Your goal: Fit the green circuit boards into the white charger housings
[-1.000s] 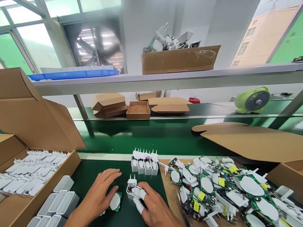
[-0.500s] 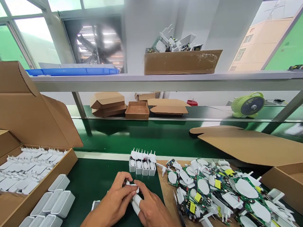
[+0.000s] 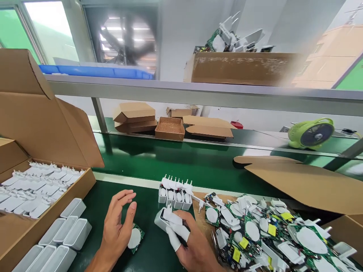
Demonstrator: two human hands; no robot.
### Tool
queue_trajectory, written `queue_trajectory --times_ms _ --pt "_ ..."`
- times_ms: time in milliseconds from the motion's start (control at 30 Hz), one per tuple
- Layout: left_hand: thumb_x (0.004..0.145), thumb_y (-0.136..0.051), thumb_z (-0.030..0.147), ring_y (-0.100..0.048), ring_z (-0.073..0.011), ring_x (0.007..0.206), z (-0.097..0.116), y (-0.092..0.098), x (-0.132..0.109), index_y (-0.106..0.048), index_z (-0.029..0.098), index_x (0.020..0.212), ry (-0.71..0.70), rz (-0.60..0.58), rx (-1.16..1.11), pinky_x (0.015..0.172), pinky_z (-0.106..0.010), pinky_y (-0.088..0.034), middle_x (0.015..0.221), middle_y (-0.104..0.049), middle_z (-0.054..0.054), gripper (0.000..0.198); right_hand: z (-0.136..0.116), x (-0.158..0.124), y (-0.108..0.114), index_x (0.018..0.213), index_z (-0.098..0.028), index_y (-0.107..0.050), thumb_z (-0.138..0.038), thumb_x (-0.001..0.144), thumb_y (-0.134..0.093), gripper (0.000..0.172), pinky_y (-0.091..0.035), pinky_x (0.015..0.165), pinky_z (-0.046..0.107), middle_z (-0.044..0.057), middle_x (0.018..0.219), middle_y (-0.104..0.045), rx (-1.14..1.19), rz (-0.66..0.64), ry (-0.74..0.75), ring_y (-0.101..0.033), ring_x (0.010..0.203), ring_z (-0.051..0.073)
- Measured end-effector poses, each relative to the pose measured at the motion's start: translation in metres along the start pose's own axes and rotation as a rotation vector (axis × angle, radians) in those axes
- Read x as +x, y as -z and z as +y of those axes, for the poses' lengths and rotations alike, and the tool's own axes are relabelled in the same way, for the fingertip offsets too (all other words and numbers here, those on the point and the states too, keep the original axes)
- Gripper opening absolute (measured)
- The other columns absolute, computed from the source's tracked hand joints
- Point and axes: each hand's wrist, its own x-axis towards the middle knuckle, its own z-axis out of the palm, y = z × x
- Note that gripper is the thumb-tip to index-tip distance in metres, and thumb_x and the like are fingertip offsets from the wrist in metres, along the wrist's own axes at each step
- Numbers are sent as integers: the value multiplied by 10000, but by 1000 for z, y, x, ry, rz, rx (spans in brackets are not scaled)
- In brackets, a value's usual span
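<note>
My right hand (image 3: 193,241), with white coverings on some fingers, grips a white plug housing (image 3: 161,220) whose lid piece with prongs sits at its opening. My left hand (image 3: 119,223) is raised over the green mat, fingers apart and holding nothing. Beside its thumb lies a green circuit board (image 3: 141,235) with a white disc, partly hidden by the hand. Just beyond my right hand stands a row of several white housings (image 3: 178,200) with pronged lids on top.
At left, empty white shells (image 3: 72,234) stand beside an open carton (image 3: 92,177) of white plug parts. A pile of circuit boards and plug pieces (image 3: 252,230) covers a brown board at right. A shelf (image 3: 198,92) crosses above; a green fan (image 3: 312,133) stands behind.
My hands have parted: the left moved away leftward and opened, while the right keeps hold of the white housing. The circuit board now shows on the mat. The view has shifted slightly.
</note>
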Motion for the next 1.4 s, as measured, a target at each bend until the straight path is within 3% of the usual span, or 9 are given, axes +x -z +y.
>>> queue_trajectory --times_ms 233,333,433,567,800,1000,1167,1300,1400 --pt "1041 -568 175 -654 -237 1227 17 -9 -12 -617 266 1334 -129 -142 99 1040 -379 -591 1326 -615 -100 311 8 -7 -12 1328 -286 -671 -72 972 -508 445 -616 992 333 88 1230 -681 76 -123 -66 -719 1091 225" --pt "976 -717 302 -646 -306 1290 18 -15 -26 -535 255 1457 -138 -317 127 1058 -444 -614 1412 -578 -148 516 10 -7 -18 1280 -291 -713 -130 967 -563 383 -617 989 348 91 1252 -699 219 -2 -135 -720 1100 234" --pt "888 -822 329 -619 -349 1335 17 -23 -38 -407 229 1575 -125 -437 111 1066 -469 -614 1471 -529 -191 808 8 -4 -25 1111 -267 -772 -313 928 -722 196 -652 886 376 101 1145 -752 648 143 -433 -741 1018 270" --pt "986 -668 209 -639 -298 1254 19 -33 -44 -369 234 1588 -170 -324 10 1051 -460 -599 1362 -607 -163 672 -7 2 -30 943 -246 -771 -514 804 -875 320 -641 810 387 66 960 -777 1289 146 -845 -743 879 265" --pt "1015 -686 303 -629 -283 1189 24 -34 -40 -353 226 1590 -186 -214 -49 982 -437 -603 1314 -667 -150 669 -26 8 -28 862 -219 -753 -554 743 -921 393 -610 809 392 26 802 -746 1483 89 -944 -741 762 238" --pt "980 -721 274 -639 -292 1187 22 -32 -41 -389 248 1561 -157 -246 -38 979 -451 -611 1303 -681 -139 670 -26 7 -29 879 -209 -760 -580 749 -909 421 -611 855 419 40 842 -763 1485 69 -936 -754 794 254" --pt "959 -694 186 -650 -305 1263 20 -34 -46 -313 270 1604 -97 -291 -27 1054 -493 -594 1376 -646 -153 753 -15 3 -35 952 -227 -768 -571 737 -905 428 -629 897 444 84 1005 -781 1176 199 -869 -747 941 298" --pt "926 -651 124 -658 -338 1327 16 -36 -51 -246 280 1644 9 -396 -8 1059 -510 -612 1463 -615 -180 839 -12 -2 -34 1094 -267 -746 -318 856 -825 256 -612 982 394 100 1221 -736 689 243 -559 -720 1102 288" --pt "907 -663 122 -664 -353 1334 11 -37 -55 -228 282 1654 62 -439 -8 1044 -507 -627 1494 -605 -192 879 -17 -6 -29 1293 -306 -658 -171 940 -670 378 -583 1064 394 91 1339 -679 409 224 -267 -676 1243 276"
